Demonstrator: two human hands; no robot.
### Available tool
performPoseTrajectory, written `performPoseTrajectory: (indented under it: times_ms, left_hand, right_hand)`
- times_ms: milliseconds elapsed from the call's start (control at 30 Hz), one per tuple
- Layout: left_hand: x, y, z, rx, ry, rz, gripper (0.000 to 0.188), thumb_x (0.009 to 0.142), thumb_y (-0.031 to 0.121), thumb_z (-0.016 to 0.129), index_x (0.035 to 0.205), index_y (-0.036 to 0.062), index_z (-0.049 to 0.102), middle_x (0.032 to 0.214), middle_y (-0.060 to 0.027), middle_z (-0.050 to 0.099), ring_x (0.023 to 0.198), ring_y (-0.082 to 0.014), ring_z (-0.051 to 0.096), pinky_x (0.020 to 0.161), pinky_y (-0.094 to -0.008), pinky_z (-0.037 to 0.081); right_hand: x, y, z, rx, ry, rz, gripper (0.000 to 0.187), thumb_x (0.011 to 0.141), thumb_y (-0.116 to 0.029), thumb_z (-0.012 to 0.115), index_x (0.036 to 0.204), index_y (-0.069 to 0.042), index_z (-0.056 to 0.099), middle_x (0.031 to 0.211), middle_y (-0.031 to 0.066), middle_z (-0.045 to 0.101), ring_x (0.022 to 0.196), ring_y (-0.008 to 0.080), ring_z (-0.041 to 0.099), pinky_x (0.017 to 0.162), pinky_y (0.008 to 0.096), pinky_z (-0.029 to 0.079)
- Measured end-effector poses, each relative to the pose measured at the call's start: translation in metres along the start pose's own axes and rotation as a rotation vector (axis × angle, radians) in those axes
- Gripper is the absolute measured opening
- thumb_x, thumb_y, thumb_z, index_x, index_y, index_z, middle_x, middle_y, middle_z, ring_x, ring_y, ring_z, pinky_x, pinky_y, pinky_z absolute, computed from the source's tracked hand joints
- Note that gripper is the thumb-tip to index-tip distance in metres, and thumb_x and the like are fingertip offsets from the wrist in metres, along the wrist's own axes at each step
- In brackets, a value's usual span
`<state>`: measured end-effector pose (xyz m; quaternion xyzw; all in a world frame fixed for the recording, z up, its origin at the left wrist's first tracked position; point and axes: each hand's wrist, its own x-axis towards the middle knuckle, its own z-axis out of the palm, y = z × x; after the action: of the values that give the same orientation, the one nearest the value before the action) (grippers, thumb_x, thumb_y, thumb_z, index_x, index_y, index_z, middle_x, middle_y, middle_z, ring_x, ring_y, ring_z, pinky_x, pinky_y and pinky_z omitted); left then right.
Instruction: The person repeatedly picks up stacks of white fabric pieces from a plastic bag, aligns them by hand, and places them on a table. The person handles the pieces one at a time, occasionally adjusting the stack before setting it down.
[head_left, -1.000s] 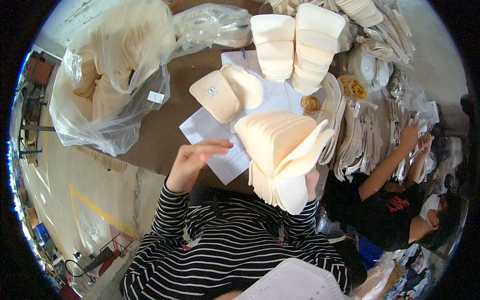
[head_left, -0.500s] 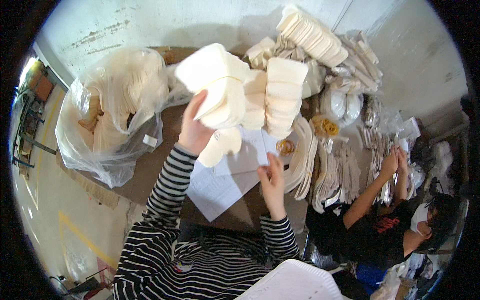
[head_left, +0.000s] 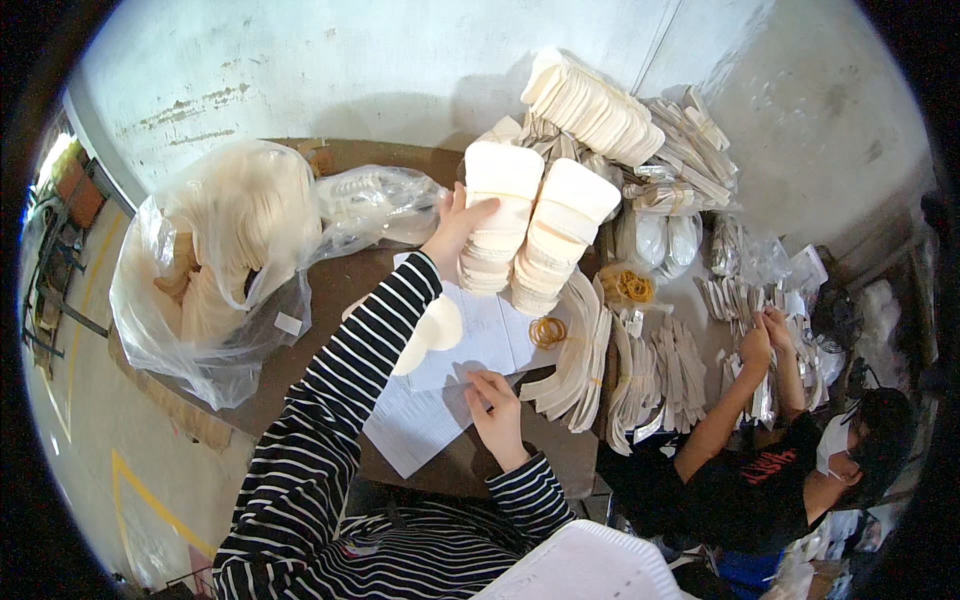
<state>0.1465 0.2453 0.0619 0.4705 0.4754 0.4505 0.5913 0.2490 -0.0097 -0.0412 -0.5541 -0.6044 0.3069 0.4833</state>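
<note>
My left hand [head_left: 462, 228] grips the left edge of a bundle of cream pads [head_left: 503, 172], thumb across its front. The bundle sits at the top of a column of similar pads on the table, beside a second column [head_left: 578, 195]. My right hand [head_left: 496, 418] hovers near the lower edge of printed paper sheets [head_left: 410, 425], fingers loosely bent and apart, nothing seen in them. A few loose rounded cream pads [head_left: 432, 335] rest on the sheets, partly behind my left sleeve. Tan rubber bands [head_left: 547, 333] lie right of the papers.
A clear plastic bag [head_left: 225, 345] full of cream pieces stands at the left, with a smaller bag [head_left: 375, 205] behind. Strip bundles [head_left: 575, 365], a bag of yellow bands [head_left: 632, 287] and a long pad stack [head_left: 592, 108] fill the right. A co-worker's hands [head_left: 765, 340] handle strips there.
My left hand has carried the pad bundle rightward and set it against the left column. My right hand has moved down and left, toward the lower papers. The view has shifted somewhat.
</note>
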Motion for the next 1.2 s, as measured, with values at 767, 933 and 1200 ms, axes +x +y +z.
performPoseTrajectory:
  times_ms: [767,933,1200]
  left_hand:
    - [-0.122,-0.028,-0.112,-0.088,0.114,0.386,0.031,0.096,0.013,0.064,0.124,0.0000,0.063,0.116,-0.0054,0.069,0.104,-0.0126,0.063,0.092,-0.0259,0.048]
    - [-0.189,-0.029,-0.221,0.298,0.798,0.562,0.022,0.094,0.006,0.063,0.113,-0.0012,0.067,0.110,-0.0087,0.070,0.102,-0.0166,0.063,0.094,-0.0299,0.048]
    - [-0.180,-0.006,-0.376,0.893,1.201,0.213,0.038,0.097,0.035,0.055,0.111,0.0034,0.071,0.101,-0.0172,0.072,0.100,-0.0349,0.067,0.093,-0.0424,0.049]
  right_hand:
    - [-0.007,-0.004,-0.012,0.044,0.006,0.076,0.020,0.088,0.001,0.065,0.106,0.007,0.071,0.105,0.0135,0.069,0.099,0.0236,0.064,0.092,0.0323,0.048]
    - [-0.009,-0.006,-0.002,0.123,-0.068,0.085,0.019,0.090,0.005,0.063,0.107,0.007,0.072,0.106,0.0112,0.067,0.089,0.0167,0.060,0.085,0.0273,0.048]
    - [-0.009,-0.024,0.003,0.338,-0.115,0.256,0.034,0.098,-0.002,0.056,0.131,0.003,0.059,0.109,0.0122,0.069,0.077,0.0120,0.061,0.072,0.0245,0.051]
